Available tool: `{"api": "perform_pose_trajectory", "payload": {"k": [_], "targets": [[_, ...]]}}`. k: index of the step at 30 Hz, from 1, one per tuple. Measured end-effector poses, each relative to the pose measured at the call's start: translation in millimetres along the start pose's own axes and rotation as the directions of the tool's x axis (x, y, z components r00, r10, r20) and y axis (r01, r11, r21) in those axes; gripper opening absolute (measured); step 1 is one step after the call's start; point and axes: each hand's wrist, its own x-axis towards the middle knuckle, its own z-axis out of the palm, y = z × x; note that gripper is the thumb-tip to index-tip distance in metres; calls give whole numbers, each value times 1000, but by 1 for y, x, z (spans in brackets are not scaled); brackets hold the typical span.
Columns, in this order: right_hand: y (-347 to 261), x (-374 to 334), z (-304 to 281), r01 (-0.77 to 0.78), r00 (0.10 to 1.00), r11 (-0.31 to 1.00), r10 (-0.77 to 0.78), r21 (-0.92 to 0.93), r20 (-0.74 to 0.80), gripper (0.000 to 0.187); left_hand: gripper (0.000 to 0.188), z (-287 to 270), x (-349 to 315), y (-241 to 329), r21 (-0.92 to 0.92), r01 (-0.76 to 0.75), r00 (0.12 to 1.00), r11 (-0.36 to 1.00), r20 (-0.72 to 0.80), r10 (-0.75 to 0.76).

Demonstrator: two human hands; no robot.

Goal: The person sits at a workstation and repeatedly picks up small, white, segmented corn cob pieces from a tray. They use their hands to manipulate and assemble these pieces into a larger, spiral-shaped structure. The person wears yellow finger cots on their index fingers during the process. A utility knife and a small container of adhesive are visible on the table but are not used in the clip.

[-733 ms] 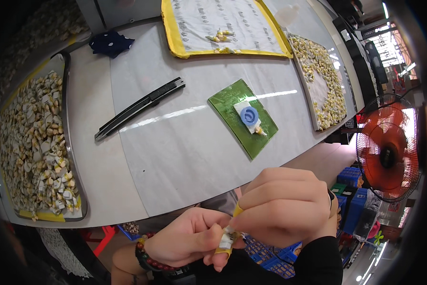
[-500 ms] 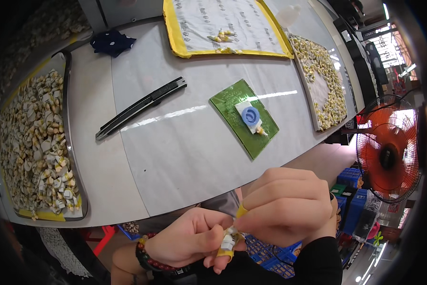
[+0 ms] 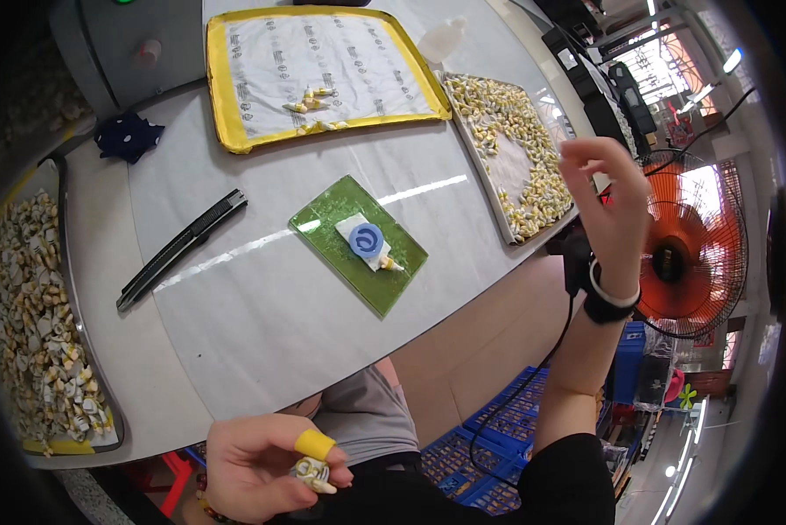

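My left hand (image 3: 257, 468), low at the front, pinches a small white-and-cream moulded piece (image 3: 312, 475) with dark lines between thumb and fingers. A yellow band (image 3: 314, 444) wraps one of its fingertips. My right hand (image 3: 616, 210) is raised by the right tray, fingers bent and apart, with nothing visible in them. On the table lies a green rectangular plate (image 3: 323, 219). It carries a white block with a round blue disc (image 3: 366, 240) on top, and a small yellow-white piece (image 3: 393, 264) touches the block's near end.
Similar small pieces crowd a left tray (image 3: 73, 324) and a right tray (image 3: 502, 223). A yellow-edged, cloth-lined tray (image 3: 221, 109) holds several. A black utility knife (image 3: 183, 249), dark cloth (image 3: 129, 137) and white bottle (image 3: 443, 39) lie around. An orange fan (image 3: 691, 254) stands right; blue crates (image 3: 476, 459) sit below.
My right hand has left the piece and risen to the right, its fingers opening. My left hand has moved left, still holding the piece. The whole view has shifted.
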Motion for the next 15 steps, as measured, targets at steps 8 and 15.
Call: {"api": "perform_pose_trajectory", "payload": {"k": [8, 15], "targets": [[62, -36, 48, -244, 910, 970, 226, 10, 348, 13, 34, -14, 0, -15, -196, -150, 987, 969, 26, 158], [40, -28, 49, -259, 951, 965, 249, 36, 182, 6, 31, -20, 6, -12, -321, -225, 932, 920, 204, 300]]}}
